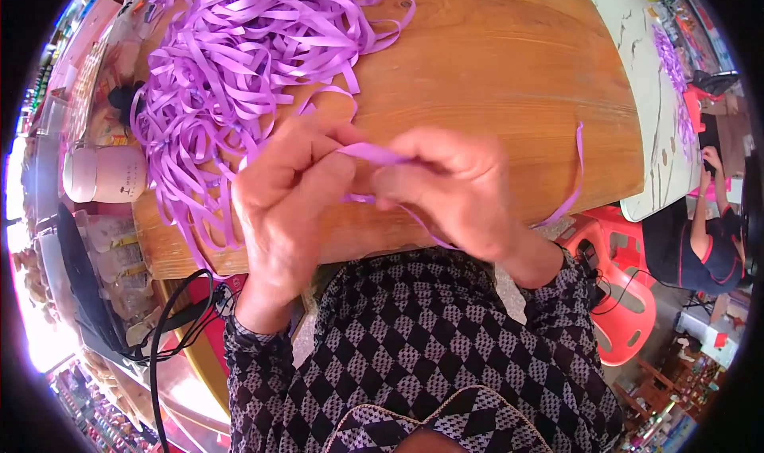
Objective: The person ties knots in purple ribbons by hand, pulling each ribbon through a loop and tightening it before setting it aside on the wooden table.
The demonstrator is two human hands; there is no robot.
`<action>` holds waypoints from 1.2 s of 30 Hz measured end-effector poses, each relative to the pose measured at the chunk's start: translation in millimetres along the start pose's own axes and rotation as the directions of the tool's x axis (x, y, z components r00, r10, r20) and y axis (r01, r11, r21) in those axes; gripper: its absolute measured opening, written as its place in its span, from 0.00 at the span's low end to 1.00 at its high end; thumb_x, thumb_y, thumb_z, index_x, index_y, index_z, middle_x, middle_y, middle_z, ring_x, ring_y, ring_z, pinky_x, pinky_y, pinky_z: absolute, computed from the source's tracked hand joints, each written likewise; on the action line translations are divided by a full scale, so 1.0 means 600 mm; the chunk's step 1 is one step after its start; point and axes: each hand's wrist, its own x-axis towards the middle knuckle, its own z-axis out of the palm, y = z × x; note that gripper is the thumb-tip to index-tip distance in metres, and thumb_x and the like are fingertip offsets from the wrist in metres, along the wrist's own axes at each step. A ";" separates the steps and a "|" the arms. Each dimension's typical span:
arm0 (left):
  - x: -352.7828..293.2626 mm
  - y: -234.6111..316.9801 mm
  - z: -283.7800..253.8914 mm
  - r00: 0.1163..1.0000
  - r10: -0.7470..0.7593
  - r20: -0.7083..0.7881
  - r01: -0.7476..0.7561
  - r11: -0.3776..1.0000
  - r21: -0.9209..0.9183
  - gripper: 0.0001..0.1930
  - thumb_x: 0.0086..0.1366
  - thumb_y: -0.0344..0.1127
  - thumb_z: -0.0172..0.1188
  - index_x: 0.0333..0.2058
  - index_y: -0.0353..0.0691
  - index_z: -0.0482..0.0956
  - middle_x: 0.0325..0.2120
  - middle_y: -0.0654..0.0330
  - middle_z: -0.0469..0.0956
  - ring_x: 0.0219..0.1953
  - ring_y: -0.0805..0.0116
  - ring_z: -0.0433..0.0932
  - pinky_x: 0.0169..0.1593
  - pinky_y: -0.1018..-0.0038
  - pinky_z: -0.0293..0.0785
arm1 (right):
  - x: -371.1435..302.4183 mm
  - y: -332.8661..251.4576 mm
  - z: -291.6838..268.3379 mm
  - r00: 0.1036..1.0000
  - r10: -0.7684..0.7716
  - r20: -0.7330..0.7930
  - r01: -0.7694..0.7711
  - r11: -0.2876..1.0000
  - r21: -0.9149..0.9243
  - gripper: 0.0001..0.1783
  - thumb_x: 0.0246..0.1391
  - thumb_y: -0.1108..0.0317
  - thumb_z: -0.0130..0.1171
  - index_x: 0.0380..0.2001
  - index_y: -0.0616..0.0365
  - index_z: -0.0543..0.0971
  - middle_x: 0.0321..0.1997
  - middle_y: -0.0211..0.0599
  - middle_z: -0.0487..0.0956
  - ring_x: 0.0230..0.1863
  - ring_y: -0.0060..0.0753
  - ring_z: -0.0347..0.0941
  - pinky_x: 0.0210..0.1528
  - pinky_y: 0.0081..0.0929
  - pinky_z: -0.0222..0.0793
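Note:
A purple ribbon (pixel 368 152) stretches between my two hands, above the near part of the wooden table. My left hand (pixel 288 190) pinches one end of this stretch between thumb and fingers. Closed on the other side of it is my right hand (pixel 458 184), slightly blurred. From there a strand droops below the right hand, and a loose length (pixel 578 174) lies curved on the table further right. A large tangled heap of purple ribbons (pixel 247 55) covers the table's far left, reaching down beside my left hand.
The brown wooden table (pixel 493 63) borders a white marbled surface (pixel 649 111) with more purple ribbons (pixel 672 71). A pink jar (pixel 107 173) stands at the left edge. Black cables (pixel 159 326) hang at lower left. At right are a red plastic chair (pixel 625 318) and another person (pixel 704 242).

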 end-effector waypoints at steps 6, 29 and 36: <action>-0.003 -0.004 -0.037 0.851 -0.412 0.325 0.436 0.900 0.000 0.11 0.59 0.37 0.57 0.23 0.36 0.77 0.17 0.66 0.74 0.14 0.83 0.67 0.17 0.88 0.59 | -0.020 -0.018 -0.067 0.988 -0.027 -0.149 0.033 0.999 0.040 0.08 0.52 0.73 0.54 0.30 0.68 0.77 0.20 0.37 0.76 0.18 0.23 0.70 0.25 0.17 0.66; -0.026 -0.007 0.034 0.818 -0.326 0.475 0.463 0.862 -0.206 0.10 0.56 0.24 0.58 0.38 0.34 0.72 0.27 0.70 0.71 0.29 0.87 0.67 0.32 0.88 0.63 | -0.033 0.009 -0.043 0.653 -0.693 0.306 0.475 0.061 -0.878 0.12 0.34 0.75 0.63 0.27 0.63 0.75 0.18 0.33 0.69 0.20 0.35 0.64 0.23 0.29 0.56; -0.033 -0.004 0.037 0.867 -0.331 0.372 0.376 0.925 -0.054 0.08 0.55 0.22 0.54 0.35 0.34 0.72 0.24 0.69 0.73 0.24 0.85 0.68 0.27 0.86 0.64 | -0.050 0.029 -0.010 0.920 -0.229 -0.319 0.169 0.964 -0.206 0.05 0.48 0.77 0.58 0.31 0.66 0.76 0.27 0.34 0.77 0.27 0.21 0.70 0.31 0.18 0.67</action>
